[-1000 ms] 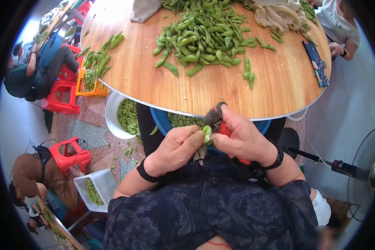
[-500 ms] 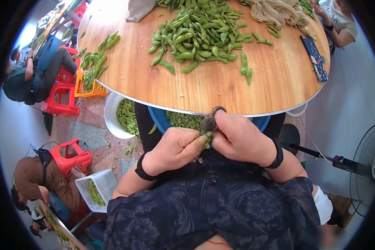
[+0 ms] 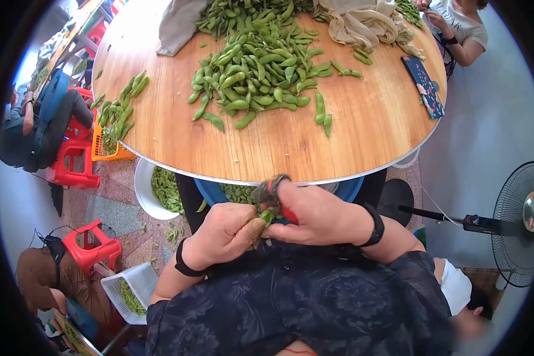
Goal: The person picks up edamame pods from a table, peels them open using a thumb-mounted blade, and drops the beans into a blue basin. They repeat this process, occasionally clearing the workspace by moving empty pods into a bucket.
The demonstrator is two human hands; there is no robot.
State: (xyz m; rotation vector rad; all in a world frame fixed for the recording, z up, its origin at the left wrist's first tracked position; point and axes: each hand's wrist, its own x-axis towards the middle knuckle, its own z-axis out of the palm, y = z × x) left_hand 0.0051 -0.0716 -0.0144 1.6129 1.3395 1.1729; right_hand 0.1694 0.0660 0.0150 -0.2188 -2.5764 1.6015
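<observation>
Just in front of the table's near edge, my left hand [image 3: 230, 232] is closed, pinching a green edamame pod [image 3: 267, 216] between thumb and finger. My right hand [image 3: 323, 216] meets the pod from the other side with curled fingers. A dark covering [image 3: 272, 188] wraps some of its fingers, and something red [image 3: 289, 215] shows by the palm, too hidden to name. Under both hands sits a blue tub [image 3: 206, 191] with shelled green beans [image 3: 238, 193], partly hidden. A large heap of edamame pods [image 3: 252, 77] lies on the round wooden table [image 3: 190, 157].
A patterned phone-like flat item [image 3: 423, 87] and cloths [image 3: 362, 26] lie on the table. Left are a white bucket [image 3: 145, 193] of pods, an orange basket [image 3: 111, 155] and red stools [image 3: 92, 246]. Other people sit around. A fan [image 3: 516, 222] stands right.
My view has shifted, so the table appears lower and further left. Both hands stay together at the pod; my right hand has turned, showing the red thing by its palm.
</observation>
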